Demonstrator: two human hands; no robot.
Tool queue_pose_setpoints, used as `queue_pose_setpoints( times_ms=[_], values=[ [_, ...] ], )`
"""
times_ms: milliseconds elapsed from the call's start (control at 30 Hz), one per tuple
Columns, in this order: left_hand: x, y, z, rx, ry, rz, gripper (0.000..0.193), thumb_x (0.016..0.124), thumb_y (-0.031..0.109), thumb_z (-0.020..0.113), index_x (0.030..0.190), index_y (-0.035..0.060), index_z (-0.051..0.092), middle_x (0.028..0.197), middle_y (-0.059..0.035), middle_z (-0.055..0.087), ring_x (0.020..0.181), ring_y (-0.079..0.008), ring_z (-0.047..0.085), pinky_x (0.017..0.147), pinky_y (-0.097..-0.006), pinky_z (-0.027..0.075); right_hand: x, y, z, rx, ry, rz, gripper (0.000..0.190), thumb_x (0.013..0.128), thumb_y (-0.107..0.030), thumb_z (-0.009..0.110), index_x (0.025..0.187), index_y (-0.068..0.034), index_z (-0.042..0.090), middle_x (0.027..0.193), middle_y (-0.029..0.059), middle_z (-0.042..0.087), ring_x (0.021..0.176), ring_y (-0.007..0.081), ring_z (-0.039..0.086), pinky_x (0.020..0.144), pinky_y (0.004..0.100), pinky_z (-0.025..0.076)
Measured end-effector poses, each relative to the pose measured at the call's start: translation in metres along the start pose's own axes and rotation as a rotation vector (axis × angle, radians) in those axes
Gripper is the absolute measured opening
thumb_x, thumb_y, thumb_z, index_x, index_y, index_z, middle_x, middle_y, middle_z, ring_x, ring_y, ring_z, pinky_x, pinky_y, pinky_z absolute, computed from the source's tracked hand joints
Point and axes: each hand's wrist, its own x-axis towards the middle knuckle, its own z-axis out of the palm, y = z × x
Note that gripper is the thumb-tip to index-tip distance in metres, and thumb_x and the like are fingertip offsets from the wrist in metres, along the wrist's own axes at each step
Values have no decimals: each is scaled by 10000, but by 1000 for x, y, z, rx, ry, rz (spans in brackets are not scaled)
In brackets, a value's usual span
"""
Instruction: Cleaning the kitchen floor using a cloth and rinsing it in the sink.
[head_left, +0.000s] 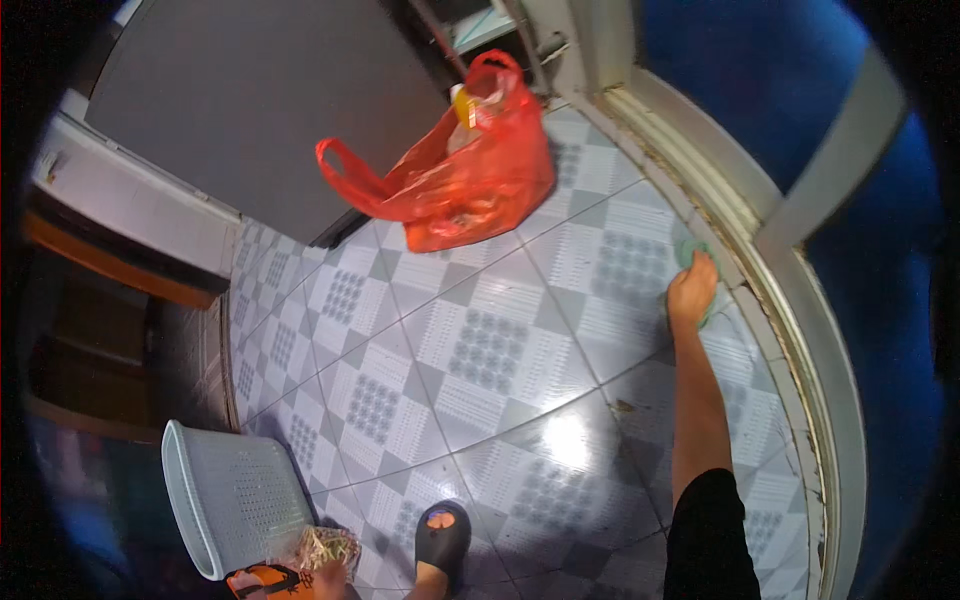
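Observation:
Far out to the right, my right hand (693, 294) presses a green cloth (691, 253) onto the tiled floor (480, 352), close to the sill of the door frame. The cloth shows around the fingers and is mostly hidden beneath them. At the lower edge, what looks like my left hand (330, 579) is only partly in view and blurred. It overlaps a clear plastic packet (322, 546), beside an orange bag (271, 582) with dark handles that bears writing. Whether it grips either one is unclear.
A red plastic carrier bag (480, 180) with contents stands ahead, against a grey panel (270, 112). At lower left a pale plastic basket (240, 487) lies tipped on its side. My foot wears a dark slipper (442, 544). A door frame (817, 330) with blue panes runs along the right.

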Motion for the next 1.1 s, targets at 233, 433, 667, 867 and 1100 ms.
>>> queue_pose_setpoints(
  times_ms=[233,433,667,867,1100],
  values=[
    [-12,84,24,-220,-84,324,265,917,159,508,1130,17,575,1158,-147,576,1069,-265,528,899,-369,425,35,-94,91,181,26,-128,386,726,-4,539,1106,-43,592,1185,158,558,1166,335,459,1004,419,356],
    [12,171,13,-321,-143,400,325,814,-2,606,1136,33,585,1164,-101,593,1112,-222,543,932,-308,422,-59,-216,103,573,-420,-685,325,675,28,528,912,-124,690,1023,97,630,1051,289,534,939,385,403],
    [32,226,42,-338,-256,603,296,880,44,535,1172,52,579,1160,-116,584,1108,-225,532,939,-327,412,-186,-205,28,650,-979,-1050,287,697,25,530,874,-148,676,1120,4,604,1206,241,437,992,418,323],
    [28,220,50,-319,-284,612,274,882,40,517,1147,37,587,1083,-115,600,1005,-203,572,879,-296,447,-197,-155,-55,998,-950,-660,335,594,114,461,778,-71,671,910,88,659,1017,278,552,934,387,391],
    [1,244,29,-459,-337,735,299,893,1,484,1184,20,553,1104,-101,599,1039,-192,566,895,-301,441,-115,-158,9,581,-249,-217,407,670,53,492,1043,-51,619,1125,150,585,1122,312,476,983,418,353]
  ],
)
